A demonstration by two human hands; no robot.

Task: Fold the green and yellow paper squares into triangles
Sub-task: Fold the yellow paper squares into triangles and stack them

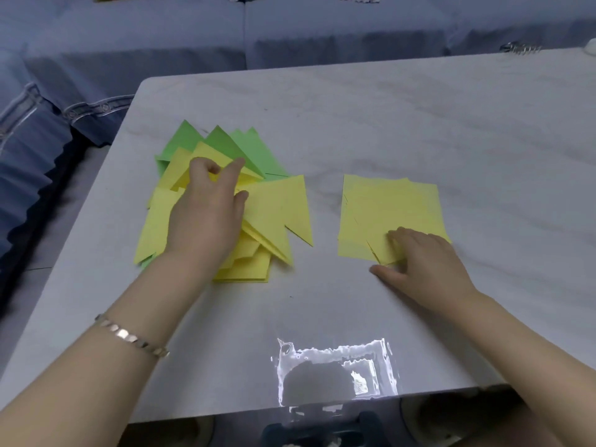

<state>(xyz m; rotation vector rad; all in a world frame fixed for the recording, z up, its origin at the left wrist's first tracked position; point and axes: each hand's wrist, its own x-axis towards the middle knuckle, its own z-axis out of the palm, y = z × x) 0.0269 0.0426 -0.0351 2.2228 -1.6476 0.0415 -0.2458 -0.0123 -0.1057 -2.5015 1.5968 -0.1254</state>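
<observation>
- Surface (387, 124), pale and marbled, carries both paper groups.
- Folded triangles (274, 214), green behind yellow, lie heaped at left.
- Yellow squares (393, 204) sit stacked at right, apart from the heap.
- Left hand (206, 217) rests on the heap, fingers bent; I cannot tell whether it pinches anything.
- Right hand (429, 262) presses fingertips on the stack's near corner, thumb spread onto the surface.
</observation>
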